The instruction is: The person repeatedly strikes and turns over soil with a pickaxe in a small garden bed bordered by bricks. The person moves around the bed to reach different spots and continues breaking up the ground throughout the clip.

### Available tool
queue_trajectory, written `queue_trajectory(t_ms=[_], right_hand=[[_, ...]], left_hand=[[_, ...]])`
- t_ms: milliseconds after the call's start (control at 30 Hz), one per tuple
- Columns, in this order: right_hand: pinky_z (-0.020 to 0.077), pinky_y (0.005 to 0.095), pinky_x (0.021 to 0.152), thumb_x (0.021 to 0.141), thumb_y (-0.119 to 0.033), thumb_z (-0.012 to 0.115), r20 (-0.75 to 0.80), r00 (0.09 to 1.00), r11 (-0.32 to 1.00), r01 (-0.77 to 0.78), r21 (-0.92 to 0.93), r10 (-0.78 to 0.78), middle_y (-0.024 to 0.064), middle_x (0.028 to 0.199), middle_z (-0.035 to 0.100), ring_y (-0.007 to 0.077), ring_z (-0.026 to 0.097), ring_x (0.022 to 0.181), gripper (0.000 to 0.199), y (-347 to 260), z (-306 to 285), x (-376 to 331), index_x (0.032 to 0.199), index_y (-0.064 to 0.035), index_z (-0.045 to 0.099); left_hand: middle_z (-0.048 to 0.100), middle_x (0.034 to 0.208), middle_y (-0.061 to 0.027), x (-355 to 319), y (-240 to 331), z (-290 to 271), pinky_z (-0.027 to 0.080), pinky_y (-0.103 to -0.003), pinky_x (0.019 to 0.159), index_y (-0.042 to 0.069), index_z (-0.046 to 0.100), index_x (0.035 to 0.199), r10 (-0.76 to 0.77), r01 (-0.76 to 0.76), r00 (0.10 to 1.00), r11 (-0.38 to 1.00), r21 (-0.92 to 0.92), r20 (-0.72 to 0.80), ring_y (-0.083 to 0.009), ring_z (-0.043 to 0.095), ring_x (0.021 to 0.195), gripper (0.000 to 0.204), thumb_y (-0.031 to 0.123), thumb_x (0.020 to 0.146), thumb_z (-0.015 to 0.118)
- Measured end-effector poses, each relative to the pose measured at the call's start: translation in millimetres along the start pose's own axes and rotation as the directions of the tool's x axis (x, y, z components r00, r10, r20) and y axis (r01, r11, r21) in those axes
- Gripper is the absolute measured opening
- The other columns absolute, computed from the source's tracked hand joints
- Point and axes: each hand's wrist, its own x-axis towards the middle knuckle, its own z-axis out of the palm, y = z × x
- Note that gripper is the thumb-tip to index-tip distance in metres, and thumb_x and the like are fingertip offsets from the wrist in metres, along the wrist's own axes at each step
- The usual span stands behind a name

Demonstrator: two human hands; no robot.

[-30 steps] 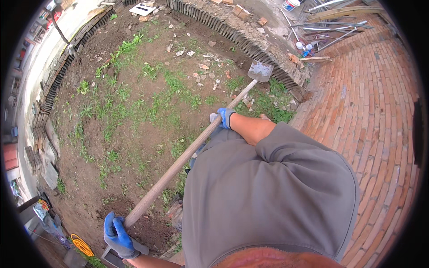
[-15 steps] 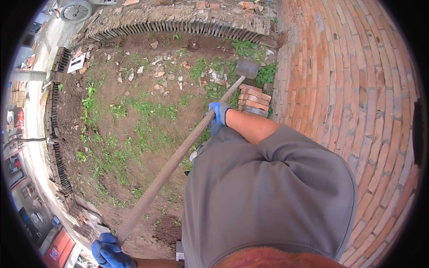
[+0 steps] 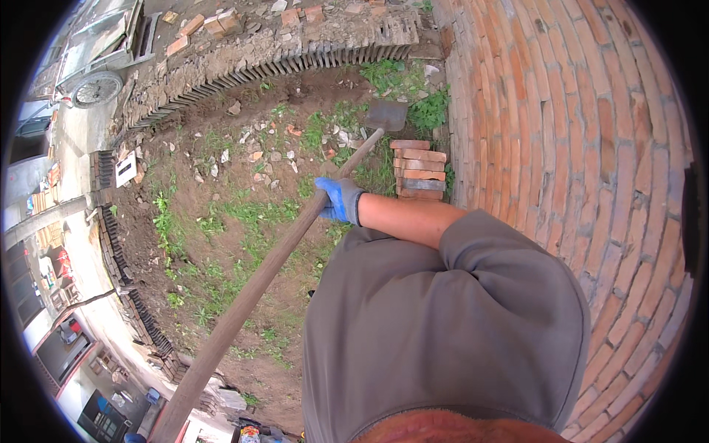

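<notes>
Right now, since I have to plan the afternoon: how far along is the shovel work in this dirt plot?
Looks done: a brick stack stands by the brick wall, and some soil near the edging is bare. In hand: the right hand grips the shovel, its blade by the weeds. Left: grass tufts and rubble bits across much of the plot.

A walled garden plot with brick and rubble

A small stack of red bricks [image 3: 421, 168] is seen just right of the gloved fingers, set against a curved brick wall [image 3: 561, 148]. Patches of grass [image 3: 244, 221] and scattered stones [image 3: 258, 151] are spread over bare soil [image 3: 221, 184] to their left. A wheeled cart [image 3: 96, 59] is parked far beyond.
</notes>
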Motion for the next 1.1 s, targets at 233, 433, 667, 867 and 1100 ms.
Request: queue_trajectory(t_ms=[233, 433, 667, 867, 1100], right_hand=[[0.0632, 0.0503, 0.079, 0.096, -0.039, 0.071, -0.087, 0.985, 0.988, 0.145, -0.045, -0.148, 0.0067, 0.096, 0.073, 0.0252, 0.075, 0.086, 0.028, -56, -35, 50, 0.11, -0.0151, 0.066], [0.0638, 0.0513, 0.081, 0.099, -0.037, 0.067, -0.093, 0.978, 0.982, 0.185, -0.043, -0.189, 0.009, 0.1, 0.075, 0.0261, 0.076, 0.088, 0.027, -40, -40, 31, 0.113, -0.0146, 0.064], [0.063, 0.0548, 0.087, 0.1, -0.036, 0.067, -0.241, 0.941, 0.971, 0.22, -0.091, -0.236, 0.0088, 0.106, 0.075, 0.029, 0.076, 0.094, 0.03, 17, -13, 30, 0.117, -0.0114, 0.065], [0.0614, 0.0547, 0.091, 0.097, -0.046, 0.071, -0.154, 0.957, 0.94, 0.198, -0.279, -0.247, 0.0186, 0.125, 0.066, 0.0372, 0.071, 0.109, 0.055, 43, -14, -2, 0.131, -0.0035, 0.061], [0.0597, 0.0549, 0.092, 0.097, -0.05, 0.069, -0.325, 0.937, 0.945, 0.013, -0.328, -0.126, 0.0169, 0.123, 0.066, 0.0366, 0.07, 0.109, 0.056, 8, -70, 52, 0.132, -0.0078, 0.06]], left_hand=[[0.049, 0.071, -0.0025, 55, -14, 52, 0.047, -0.038, 0.056, 0.002, 0.052, 0.101, 0.145, -0.078, 0.965, 0.954, -0.288, 0.219, -0.018, 0.049, 0.057, 0.025, 0.025, 0.109, 0.047], [0.049, 0.069, -0.0034, 17, 0, 27, 0.045, -0.041, 0.054, 0.012, 0.05, 0.088, 0.193, -0.138, 0.971, 0.937, -0.321, 0.145, -0.0236, 0.054, 0.06, 0.028, 0.03, 0.109, 0.047], [0.056, 0.081, -0.0057, -82, -57, -75, 0.052, -0.036, 0.07, -0.002, 0.055, 0.138, -0.08, 0.134, 0.948, 0.978, 0.16, -0.308, -0.0232, 0.062, 0.074, 0.043, 0.027, 0.108, 0.049], [0.067, 0.098, -0.0077, -183, -143, -124, 0.051, -0.034, 0.07, -0.003, 0.067, 0.133, -0.665, 0.932, 0.222, 0.36, -0.046, -0.713, -0.0168, 0.053, 0.079, 0.058, 0.046, 0.105, 0.058], [0.067, 0.084, -0.0092, -232, -119, -17, 0.053, -0.035, 0.073, -0.003, 0.071, 0.121, -0.791, 0.956, 0.29, 0.27, 0.118, -0.539, -0.0205, 0.063, 0.073, 0.045, 0.038, 0.105, 0.059]])
